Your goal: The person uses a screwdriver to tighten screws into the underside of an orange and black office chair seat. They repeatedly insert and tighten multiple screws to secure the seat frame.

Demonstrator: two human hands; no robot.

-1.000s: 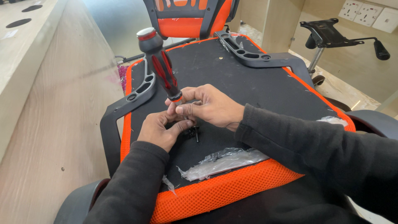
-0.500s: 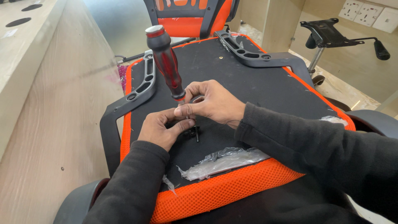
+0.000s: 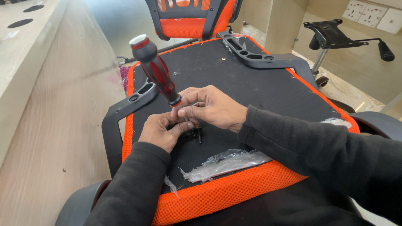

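The screwdriver [image 3: 157, 71] handle now tilts further toward 11 o'clock than 1 second ago. Both the left hand [image 3: 161, 129] and right hand [image 3: 211, 106] pinch narrowly around its shaft near the black screws [image 3: 196, 134], suggesting they are steadying the tip.

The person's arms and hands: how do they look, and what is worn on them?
Both arms wear long, dark charcoal sleeves of soft, plain fabric that end at the wrists. The left hand and the right hand are bare: no gloves. No rings, watch or markings show in the head view.
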